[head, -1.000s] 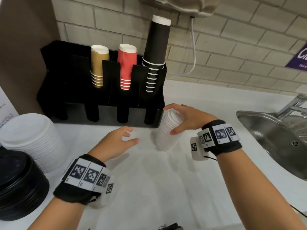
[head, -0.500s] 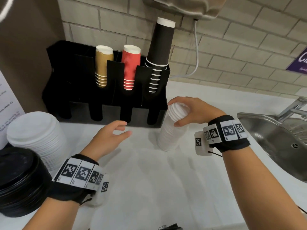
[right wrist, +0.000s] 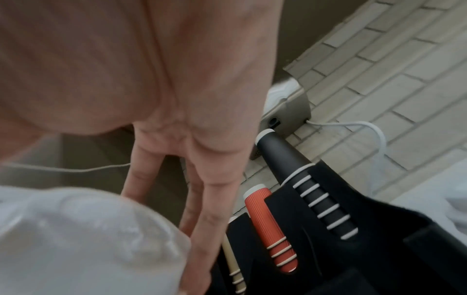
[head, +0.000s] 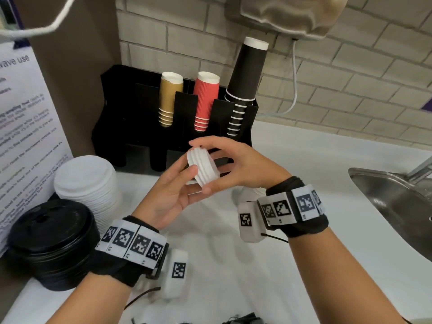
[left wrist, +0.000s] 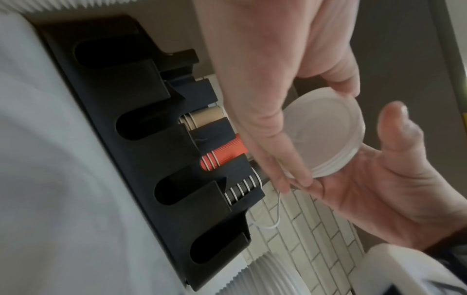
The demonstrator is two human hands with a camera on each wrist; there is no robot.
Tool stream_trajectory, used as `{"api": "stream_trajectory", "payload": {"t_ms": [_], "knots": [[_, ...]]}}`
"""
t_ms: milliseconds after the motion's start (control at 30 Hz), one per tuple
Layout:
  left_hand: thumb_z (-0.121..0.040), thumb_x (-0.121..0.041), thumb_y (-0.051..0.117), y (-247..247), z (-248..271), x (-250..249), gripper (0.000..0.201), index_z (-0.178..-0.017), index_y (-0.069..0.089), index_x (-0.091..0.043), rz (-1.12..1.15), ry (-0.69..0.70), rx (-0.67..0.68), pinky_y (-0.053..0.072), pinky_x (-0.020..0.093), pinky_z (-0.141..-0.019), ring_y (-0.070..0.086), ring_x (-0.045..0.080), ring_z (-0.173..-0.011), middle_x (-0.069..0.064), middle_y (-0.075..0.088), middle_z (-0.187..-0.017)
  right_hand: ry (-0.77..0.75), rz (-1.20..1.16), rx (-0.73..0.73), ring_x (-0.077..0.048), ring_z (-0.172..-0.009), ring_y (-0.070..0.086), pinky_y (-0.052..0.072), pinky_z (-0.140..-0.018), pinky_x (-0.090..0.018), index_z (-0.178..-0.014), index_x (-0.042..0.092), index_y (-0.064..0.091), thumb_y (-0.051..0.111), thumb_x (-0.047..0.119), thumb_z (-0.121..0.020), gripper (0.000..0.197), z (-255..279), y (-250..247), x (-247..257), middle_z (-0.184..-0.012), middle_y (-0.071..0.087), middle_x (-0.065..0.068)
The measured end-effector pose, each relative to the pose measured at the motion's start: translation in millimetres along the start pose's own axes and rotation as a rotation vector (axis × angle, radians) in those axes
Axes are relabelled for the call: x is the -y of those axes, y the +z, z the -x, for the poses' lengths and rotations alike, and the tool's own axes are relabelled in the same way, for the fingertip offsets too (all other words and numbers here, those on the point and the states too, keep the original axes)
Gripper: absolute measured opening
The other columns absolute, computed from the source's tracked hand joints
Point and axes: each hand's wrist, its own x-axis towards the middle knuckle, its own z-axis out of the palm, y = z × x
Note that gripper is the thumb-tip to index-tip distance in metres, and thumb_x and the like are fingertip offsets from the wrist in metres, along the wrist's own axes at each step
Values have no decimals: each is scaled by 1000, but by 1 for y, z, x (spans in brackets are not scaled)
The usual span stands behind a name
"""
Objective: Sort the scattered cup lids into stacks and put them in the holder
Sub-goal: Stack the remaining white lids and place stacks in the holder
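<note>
Bare white counter [head: 233, 265] lies below both wrists. The black holder [head: 121, 118] blocks the back; white lid stack [head: 86, 183] and black lid stack [head: 51, 242] crowd the left (sink [head: 392, 206] at right).

Matt black plastic holder [head: 131, 118], shiny steel sink [head: 388, 197].
</note>
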Motion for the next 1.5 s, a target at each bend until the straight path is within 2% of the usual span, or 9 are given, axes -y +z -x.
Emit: {"api": "stream_trajectory", "payload": {"t_ms": [200,467,633,800,967,1100,1167,1300,1500], "knots": [[-53,-54,88,-6,10,-8,87,-129,56,-25,46,-10,-85,58,35,-79,66,33,-109,9,66,-125,3,-76,-70,-13,-115,59,54,-94,-43,-130,25,54,84,18,-72,66,-7,11,4,-124,61,4],[-77,-33,68,-19,19,-16,57,-131,54,-26,-83,-27,-59,57,33,-81,65,27,-111,5,68,-122,-28,-65,-84,-10,-118,58,54,-92,-32,-132,19,55,81,13,-76,62,-9,25,4,-127,60,7],[-56,-52,87,-24,21,-17,87,-131,54,-22,-69,-26,-49,57,32,-81,65,27,-111,7,67,-123,-25,-62,-60,-8,-118,57,57,-88,-32,-132,22,56,83,14,-73,65,-12,28,6,-127,58,10],[-54,-52,88,-25,17,-17,93,-133,52,-20,-48,-21,-74,57,34,-83,64,29,-113,8,65,-126,-42,-35,-52,-10,-116,58,58,-87,-36,-131,23,54,85,14,-70,69,-20,30,2,-124,60,6],[-78,-35,67,-25,10,-23,61,-135,51,-20,-6,13,-143,57,32,-80,66,26,-110,10,65,-125,-101,9,-97,-7,-110,59,56,-79,-24,-128,24,56,84,14,-70,66,-38,29,1,-119,61,7],[-76,-35,64,-27,3,-32,78,-148,35,-24,17,61,-299,58,37,-83,61,25,-118,2,65,-125,-155,-7,-144,-2,-106,59,51,-80,-15,-122,24,57,85,12,-69,62,-67,25,-1,-115,62,9],[-77,-43,63,-28,0,-35,78,-147,33,-26,33,104,-454,56,36,-86,55,24,-122,-1,54,-133,-151,19,-245,-7,-107,60,52,-88,-21,-122,20,58,86,13,-67,62,-90,20,-6,-116,63,4],[-96,-26,56,-35,1,-30,17,-113,57,-28,15,220,-643,53,27,-80,62,18,-107,-1,58,-116,-42,254,-302,-23,-112,55,47,-97,-36,-128,19,55,86,21,-68,67,-141,25,-19,-122,58,-7],[-95,-10,55,-31,9,-8,15,-99,64,-21,-39,230,-724,53,24,-73,64,13,-81,-2,62,-88,114,727,-98,-33,-104,58,49,-79,-38,-124,8,43,84,22,-66,72,-184,50,-33,-119,56,-14]]}}
